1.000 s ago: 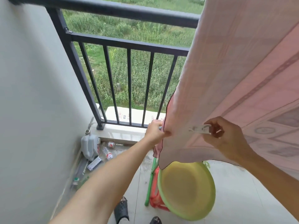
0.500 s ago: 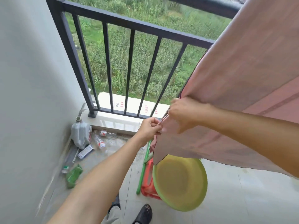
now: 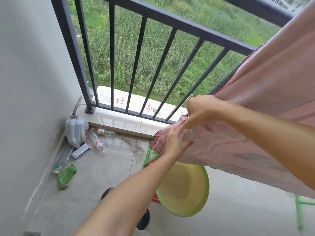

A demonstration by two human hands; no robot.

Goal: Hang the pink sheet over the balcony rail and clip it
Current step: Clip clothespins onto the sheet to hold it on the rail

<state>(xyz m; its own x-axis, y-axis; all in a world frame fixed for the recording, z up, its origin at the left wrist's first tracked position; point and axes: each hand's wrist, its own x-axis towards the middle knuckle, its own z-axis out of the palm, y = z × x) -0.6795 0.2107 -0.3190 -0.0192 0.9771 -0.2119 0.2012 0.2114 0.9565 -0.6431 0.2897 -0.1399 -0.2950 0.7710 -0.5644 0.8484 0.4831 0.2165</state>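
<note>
- pink sheet: thin cloth, matt, soft folds.
- balcony rail: dark painted metal, smooth, low sheen.
- basin: yellow-green plastic, smooth, slightly glossy.
- jug: translucent plastic, dull.
- ledge: pale tile, glossy.
- floor: grey tile, smooth, matt.

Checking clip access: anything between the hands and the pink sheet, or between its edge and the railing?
Nothing visible. The left hand and right hand both grip the pink fabric sheet at its corner edge, close in front of the black metal balcony railing; no object sits between.
</note>
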